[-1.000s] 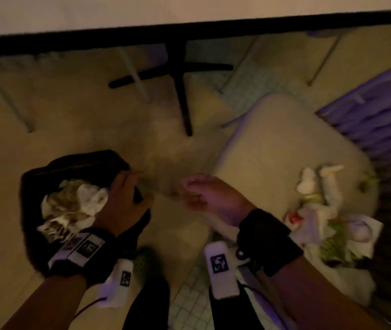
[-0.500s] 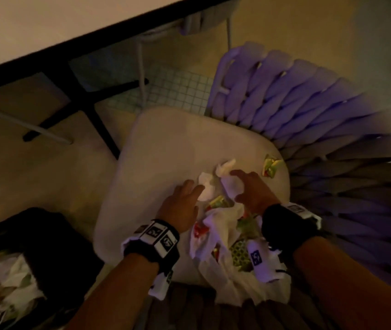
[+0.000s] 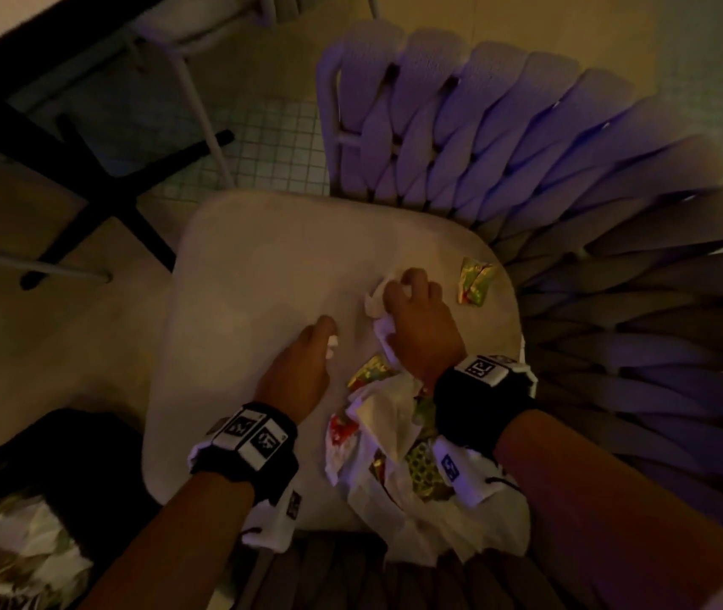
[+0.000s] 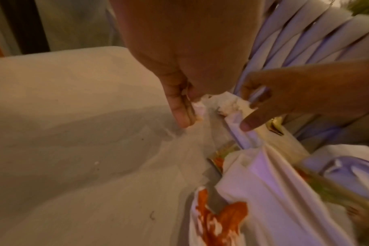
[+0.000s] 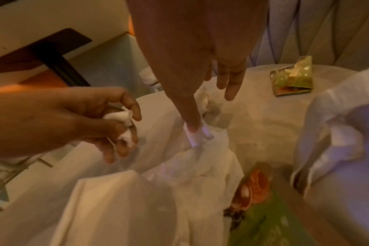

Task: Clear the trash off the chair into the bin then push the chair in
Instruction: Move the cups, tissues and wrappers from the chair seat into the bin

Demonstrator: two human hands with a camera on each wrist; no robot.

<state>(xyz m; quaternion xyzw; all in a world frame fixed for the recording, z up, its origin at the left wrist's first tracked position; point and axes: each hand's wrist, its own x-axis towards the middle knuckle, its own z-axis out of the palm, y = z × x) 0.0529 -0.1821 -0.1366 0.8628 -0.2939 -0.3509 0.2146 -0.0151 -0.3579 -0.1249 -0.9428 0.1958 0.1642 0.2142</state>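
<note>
On the chair's beige seat (image 3: 262,266), my left hand (image 3: 326,341) pinches a small white tissue wad (image 5: 120,116) between thumb and fingers. To its right, my right hand (image 3: 399,292) is curled round a crumpled white tissue (image 3: 375,299), its thumb pressing on a napkin (image 5: 197,133). Below both hands lies a pile of white napkins and wrappers (image 3: 390,429), one of them a red-stained napkin (image 4: 217,219). A green sauce packet (image 3: 474,281) lies alone near the seat's back right corner. The black bin (image 3: 86,455), holding paper trash, stands on the floor at lower left.
The chair's purple woven back (image 3: 526,178) curves round the right side of the seat. A table edge (image 3: 7,37) and its black cross-shaped base (image 3: 100,200) are at upper left. Another chair's thin metal legs (image 3: 201,107) stand on the tiled floor.
Both hands left the bin and moved right onto the chair seat. The left hand has picked up a small tissue wad; the right hand has closed round a crumpled tissue.
</note>
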